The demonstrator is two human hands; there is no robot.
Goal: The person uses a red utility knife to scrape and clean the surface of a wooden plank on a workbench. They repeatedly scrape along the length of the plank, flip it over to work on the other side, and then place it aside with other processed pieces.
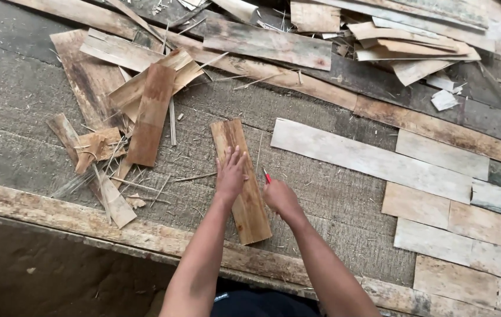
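A narrow brown wooden strip [234, 141] lies lengthwise on a grey rough work surface [27, 100]. My left hand [230, 174] rests flat on the middle of this strip, fingers spread. My right hand [281, 198] sits just right of the strip, closed around a small tool with a red tip [267, 176] that points at the strip's right edge.
Several pale veneer sheets [368, 158] lie in rows at the right. A heap of brown offcuts [150, 111] and splinters lies at the left, more scraps [415, 47] pile up at the back. A worn wooden beam [62, 211] edges the front.
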